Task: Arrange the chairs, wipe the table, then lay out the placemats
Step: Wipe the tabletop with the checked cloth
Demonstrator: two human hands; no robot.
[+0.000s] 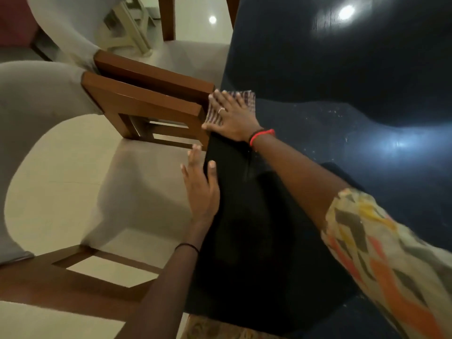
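Note:
The dark blue glossy table (342, 69) fills the right side. My right hand (232, 116) lies flat on a checked wiping cloth (247, 96) at the table's left edge, fingers spread over it. A black placemat (256, 228) lies on the near corner of the table, under my right forearm. My left hand (201, 184) grips the table's left edge beside the placemat, thumb on top, fingers down the side. Two wood-framed chairs with grey upholstery stand at the left: the near chair (141, 104) and the far chair (151, 74), their armrests touching the table edge.
Fine white crumbs or dust (330, 113) speckle the table past my right hand. Glossy cream floor tiles (49, 192) show under the chairs. A third wooden chair's legs (168, 18) stand at the top. A red seat (14, 20) is at the far top left.

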